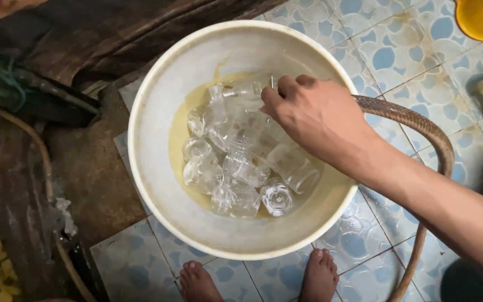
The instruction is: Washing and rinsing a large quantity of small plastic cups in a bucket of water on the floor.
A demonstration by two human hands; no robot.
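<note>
The right hand [314,114] reaches from the right over the rim of a large round white plastic basin [152,168] standing on a blue-and-white patterned tile floor [403,50], its fingers curled closed around the top of a clear glass tumbler [241,89] at the upper edge of a heap of clear drinking glasses [236,168] lying in shallow yellowish water. A brown ribbed hose [420,126] curves behind the wrist, two bare feet [320,277] stand just below the basin, and a yellow plastic vessel [482,17] sits at the top right corner.
</note>
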